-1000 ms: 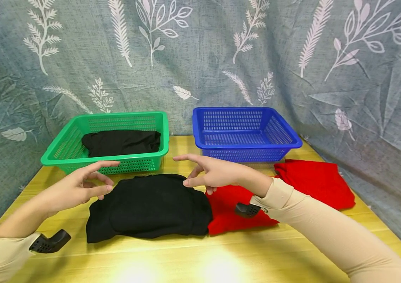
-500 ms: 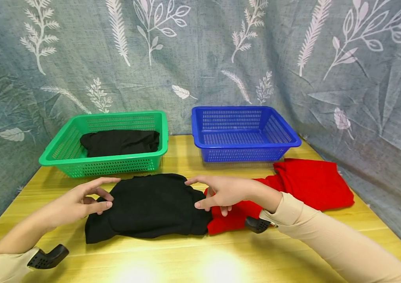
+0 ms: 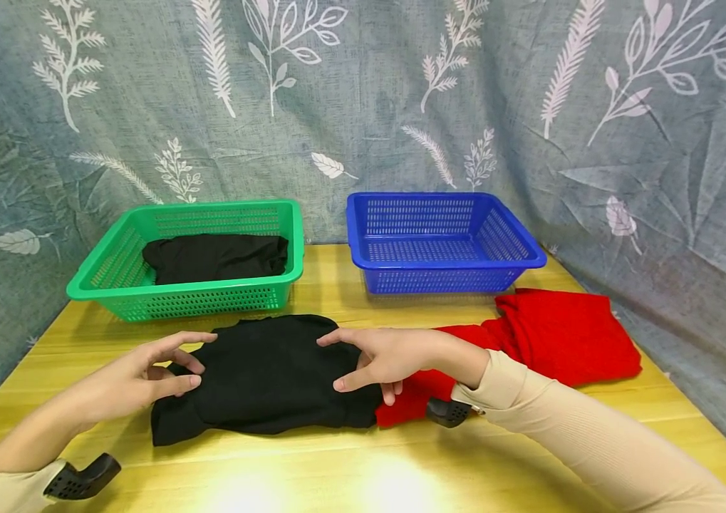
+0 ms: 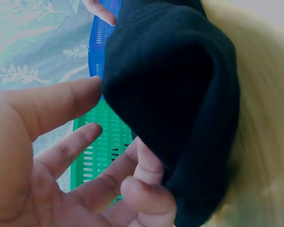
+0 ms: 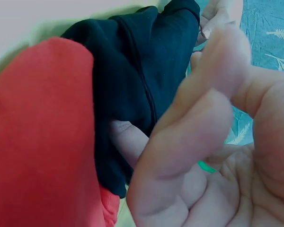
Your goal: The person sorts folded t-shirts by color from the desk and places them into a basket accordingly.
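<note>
Black cloth lies on the counter between the fingers of the left hand and right hand, long axis running from one to the other — both sets parted, loosely bent, no grip evident, contact unconfirmed — neither hand clearly nearer.

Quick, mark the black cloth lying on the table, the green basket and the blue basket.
Black cloth (image 3: 276, 385): head view, middle of its upper surface.
Green basket (image 3: 186, 288): head view, front rim.
Blue basket (image 3: 449, 264): head view, front rim.
</note>
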